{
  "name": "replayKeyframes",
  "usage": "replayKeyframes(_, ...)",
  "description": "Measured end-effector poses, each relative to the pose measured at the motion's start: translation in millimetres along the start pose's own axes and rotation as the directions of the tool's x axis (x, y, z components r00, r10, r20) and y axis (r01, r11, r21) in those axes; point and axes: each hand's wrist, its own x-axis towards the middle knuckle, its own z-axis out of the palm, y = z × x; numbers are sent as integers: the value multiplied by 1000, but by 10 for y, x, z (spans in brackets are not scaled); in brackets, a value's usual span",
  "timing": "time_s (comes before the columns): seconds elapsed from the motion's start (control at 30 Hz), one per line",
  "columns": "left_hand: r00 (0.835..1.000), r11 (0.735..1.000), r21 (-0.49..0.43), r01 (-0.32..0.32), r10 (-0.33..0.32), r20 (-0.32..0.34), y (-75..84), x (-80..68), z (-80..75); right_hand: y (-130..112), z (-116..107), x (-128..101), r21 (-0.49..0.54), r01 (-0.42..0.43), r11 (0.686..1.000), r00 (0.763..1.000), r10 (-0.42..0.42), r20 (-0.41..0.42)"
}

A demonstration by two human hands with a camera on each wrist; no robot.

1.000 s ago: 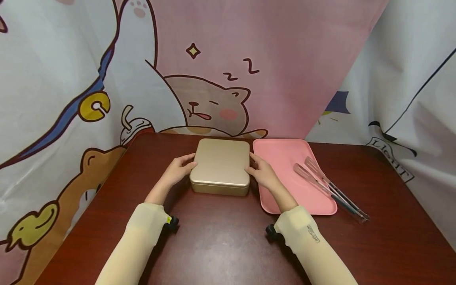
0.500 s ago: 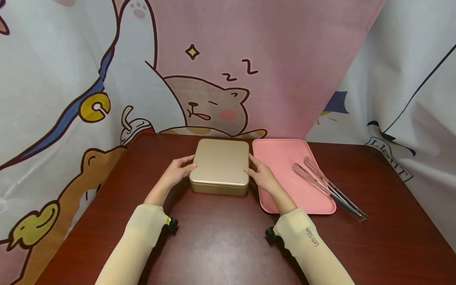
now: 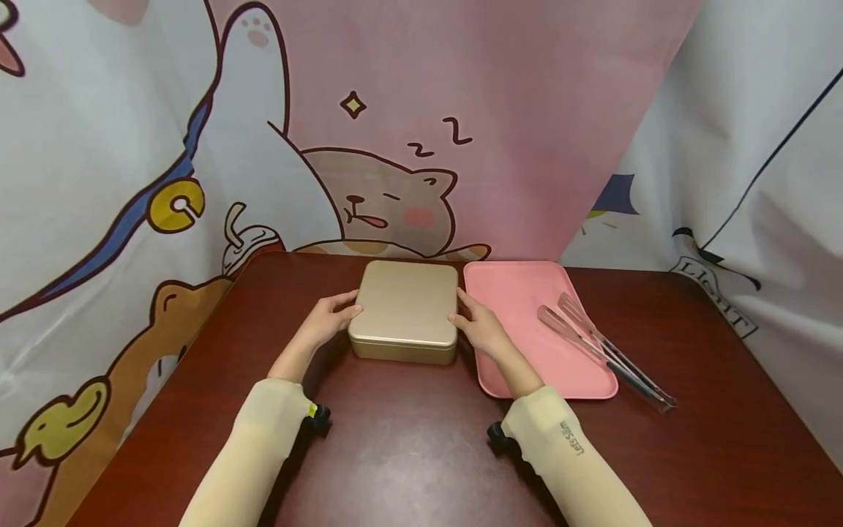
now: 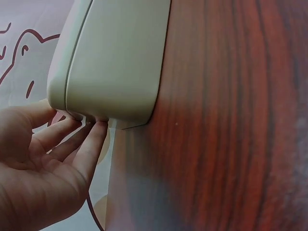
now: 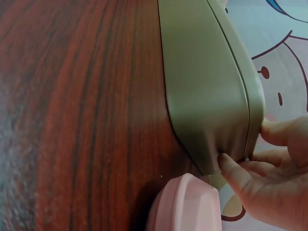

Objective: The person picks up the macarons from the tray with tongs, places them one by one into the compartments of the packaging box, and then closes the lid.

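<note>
A flat gold tin [image 3: 403,311] with its lid on lies on the dark wooden table [image 3: 408,446], between both hands. My left hand [image 3: 329,318] holds its left side, thumb on the lid's edge and fingers against the wall below. In the left wrist view the fingertips [image 4: 94,130] press the tin [image 4: 115,57] near its corner. My right hand [image 3: 477,328] holds the right side in the same way. The right wrist view shows the thumb and fingers of that hand [image 5: 250,149] on the tin [image 5: 202,82] at the lid seam.
A pink tray [image 3: 520,293] lies directly right of the tin, its rim [image 5: 187,202] close to the right hand. Clear tongs [image 3: 602,350] rest across the tray's right edge. A cartoon cloth backdrop hangs behind and beside the table.
Both hands keep the same hold on the tin, which stays put on the table. Only the head view has shifted slightly.
</note>
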Motion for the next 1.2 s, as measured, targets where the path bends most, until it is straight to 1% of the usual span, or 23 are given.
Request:
replayKeyframes(0.1,1000,1000,1,4,-4,0,3,-7,-12,1,13,-3,21,2,1000,1000,-2,-6)
replayKeyframes(0.2,1000,1000,-5,-2,2,2,-6,-4,-23,-2,16,-20,21,32,999,999,-31,-29)
replayKeyframes(0.3,1000,1000,-18,-1,1,-1,-22,-6,-32,9,20,-22,31,42,999,999,-41,-33)
replayKeyframes(0.4,1000,1000,-29,-2,2,-10,-36,-13,-31,13,34,-7,48,29,998,999,-28,-31)
replayKeyframes(0.47,1000,999,-40,-5,4,-21,-42,-18,-26,23,47,10,78,7,997,1000,-5,-22)
replayKeyframes(0.63,999,999,-40,-20,18,-46,-36,-19,-17,16,66,1,112,10,994,999,-5,-48)
replayKeyframes(0.8,998,998,-40,-38,36,-59,-14,-21,-38,-3,50,-44,203,61,977,998,-53,-47)
replayKeyframes(0.83,997,998,-43,-42,39,-59,-6,-27,-44,-57,28,-80,222,67,973,997,-60,-39)
replayKeyframes(0.87,997,998,-44,-48,45,-57,-2,-32,-50,-104,6,-116,240,74,968,997,-69,-30)
replayKeyframes(0.97,997,998,-40,-57,55,-46,13,-64,-64,-107,7,-149,269,88,959,996,-85,-21)
replayKeyframes(1.03,997,998,-26,-63,62,-40,18,-93,-71,-101,16,-171,279,89,956,996,-90,-10)
replayKeyframes(1.1,997,998,-20,-64,63,-34,24,-123,-74,-4,52,-150,278,99,955,995,-101,-6)
replayKeyframes(1.13,998,998,-18,-60,60,-30,30,-139,-78,4,46,-167,278,100,955,994,-105,2)
replayKeyframes(1.2,998,998,-26,-56,56,-14,56,-164,-92,-5,11,-219,233,98,968,994,-106,22)
